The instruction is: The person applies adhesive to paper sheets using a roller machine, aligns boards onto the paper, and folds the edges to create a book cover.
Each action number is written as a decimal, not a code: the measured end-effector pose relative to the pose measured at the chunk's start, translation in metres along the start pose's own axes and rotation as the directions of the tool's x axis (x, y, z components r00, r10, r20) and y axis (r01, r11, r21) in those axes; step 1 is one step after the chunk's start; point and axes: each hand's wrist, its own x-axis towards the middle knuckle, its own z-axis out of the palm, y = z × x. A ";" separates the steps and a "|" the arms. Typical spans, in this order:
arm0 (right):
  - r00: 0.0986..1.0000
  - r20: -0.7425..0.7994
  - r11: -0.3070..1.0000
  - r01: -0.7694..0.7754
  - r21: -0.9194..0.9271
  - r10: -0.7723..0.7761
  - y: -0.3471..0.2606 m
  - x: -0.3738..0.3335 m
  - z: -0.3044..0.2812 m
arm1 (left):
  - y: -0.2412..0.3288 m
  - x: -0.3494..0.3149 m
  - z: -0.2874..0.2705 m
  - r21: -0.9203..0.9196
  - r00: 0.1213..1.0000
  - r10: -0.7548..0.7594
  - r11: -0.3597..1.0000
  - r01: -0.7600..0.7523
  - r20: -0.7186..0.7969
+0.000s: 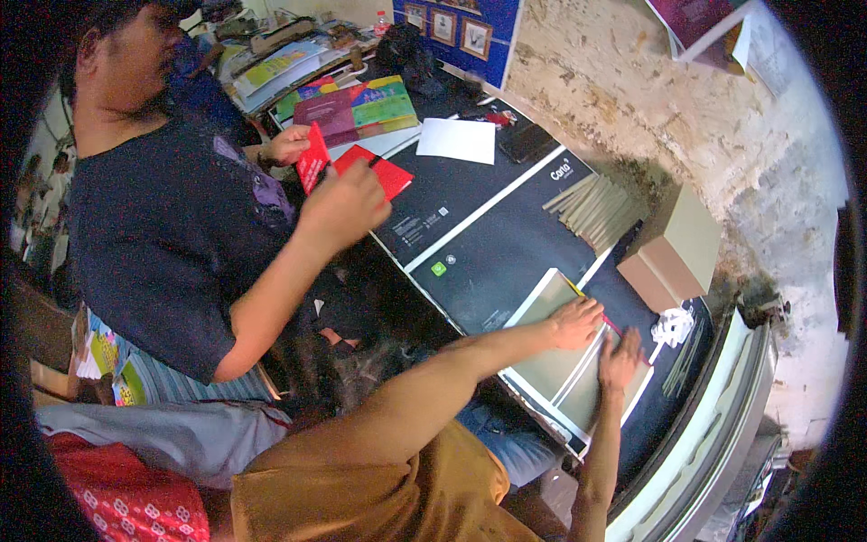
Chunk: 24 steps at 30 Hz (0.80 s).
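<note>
Over at the right end of the black table [474, 280], the grey-beige board [549, 364] lies flat, left hand [578, 322] resting over its far edge and right hand [619, 361] kinda blurry just beside it, can't tell if either's pinching anything.

Shirt [379, 497]: from my remote seat I saw mustard-brown cloth, plain where it showed, gathered in soft folds, brighter along one curved edge.
Left sleeve [271, 492]: the same brown, short and loose, ending on the upper arm.
Left arm [406, 397]: bare below that sleeve, right to the wrist.
Left grip [578, 322]: a bare hand.
Right forearm [594, 461]: bare, narrower in my feed.
Right grip [620, 359]: also a bare hand, its fingers blurred for me.
</note>
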 end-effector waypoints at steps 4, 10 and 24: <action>1.000 0.010 1.000 -0.007 -0.016 0.007 0.013 -0.011 -0.002 | -0.037 0.003 -0.032 -0.148 0.975 -0.152 0.973 0.176 0.160; 0.985 0.051 0.986 -0.164 -0.023 0.165 -0.011 0.004 -0.009 | -0.077 -0.021 -0.014 0.084 0.976 0.032 0.996 -0.014 -0.215; 0.980 -0.199 0.961 0.024 0.277 0.032 -0.065 -0.002 -0.004 | -0.021 0.025 0.005 0.057 0.995 0.060 0.996 -0.065 0.081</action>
